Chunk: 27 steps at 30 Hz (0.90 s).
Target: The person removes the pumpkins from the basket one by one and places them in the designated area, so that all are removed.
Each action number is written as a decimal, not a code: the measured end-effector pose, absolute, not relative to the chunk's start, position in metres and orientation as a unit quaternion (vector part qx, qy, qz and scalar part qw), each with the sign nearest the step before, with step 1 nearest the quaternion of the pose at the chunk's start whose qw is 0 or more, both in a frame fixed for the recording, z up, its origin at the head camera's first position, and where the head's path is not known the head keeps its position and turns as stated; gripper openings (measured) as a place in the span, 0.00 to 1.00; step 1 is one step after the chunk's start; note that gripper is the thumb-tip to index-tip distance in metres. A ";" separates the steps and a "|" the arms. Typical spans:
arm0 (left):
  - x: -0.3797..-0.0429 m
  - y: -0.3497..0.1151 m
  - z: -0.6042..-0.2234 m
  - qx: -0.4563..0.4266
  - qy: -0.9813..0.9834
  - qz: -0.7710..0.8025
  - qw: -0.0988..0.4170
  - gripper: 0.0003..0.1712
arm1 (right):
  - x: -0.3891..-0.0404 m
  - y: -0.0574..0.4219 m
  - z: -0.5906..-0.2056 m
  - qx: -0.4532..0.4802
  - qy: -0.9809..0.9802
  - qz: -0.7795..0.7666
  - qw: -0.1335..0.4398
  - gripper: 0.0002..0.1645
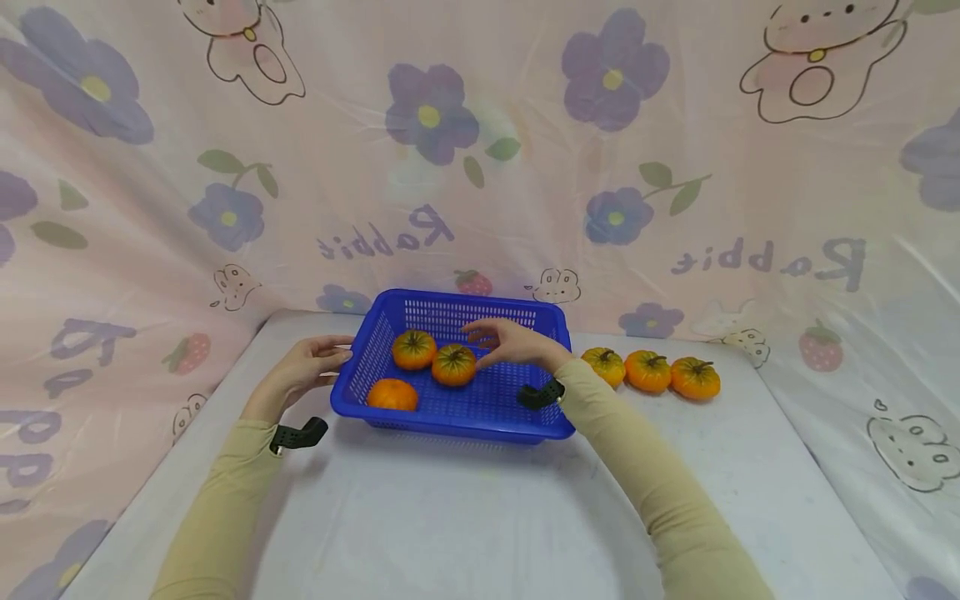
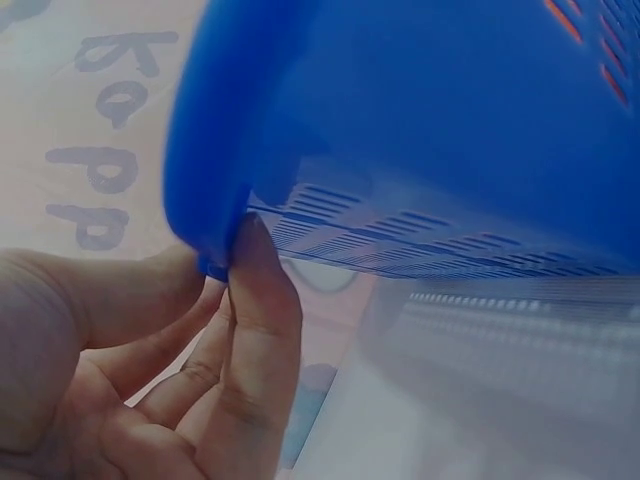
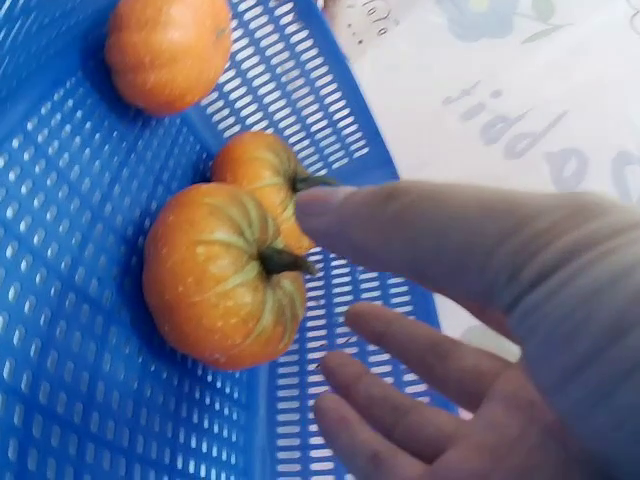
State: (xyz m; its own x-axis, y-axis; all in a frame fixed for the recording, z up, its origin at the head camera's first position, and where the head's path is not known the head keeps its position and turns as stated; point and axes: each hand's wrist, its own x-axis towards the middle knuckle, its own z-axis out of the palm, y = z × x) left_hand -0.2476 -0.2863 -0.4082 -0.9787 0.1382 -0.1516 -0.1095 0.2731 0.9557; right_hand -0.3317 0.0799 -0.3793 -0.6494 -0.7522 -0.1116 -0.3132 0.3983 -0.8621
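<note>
A blue plastic basket (image 1: 465, 429) with slotted walls stands on the table, holding three small pumpkins. My left hand (image 1: 303, 367) is at its left end, and in the left wrist view the thumb and forefinger (image 2: 262, 310) pinch the rim. Over the inside of the basket is my right hand (image 1: 513, 342), its fingers spread and nothing between them. Nearest to it lies a green-streaked orange pumpkin (image 1: 453, 366) with a dark stem. Another streaked pumpkin (image 1: 413, 349) sits beside that one, to the left. A plainer orange pumpkin (image 1: 392, 395) lies near the front left corner.
Right of the basket, three more pumpkins stand in a row on the white table (image 1: 450, 517): one (image 1: 604, 365) partly behind the right forearm, a middle one (image 1: 648, 372) and an outer one (image 1: 695, 379). A printed cloth (image 1: 517, 200) hangs behind and at both sides.
</note>
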 end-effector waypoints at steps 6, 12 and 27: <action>-0.246 -0.285 -0.407 0.005 0.786 0.609 0.106 0.30 | -0.337 0.076 -0.389 -0.366 0.811 -0.398 0.223 0.36; -0.245 -0.283 -0.409 0.002 0.781 0.616 0.104 0.30 | -0.335 0.067 -0.392 -0.363 0.824 -0.370 0.231 0.38; -0.247 -0.284 -0.406 0.002 0.791 0.603 0.106 0.30 | -0.337 0.046 -0.400 -0.367 0.844 -0.327 0.216 0.37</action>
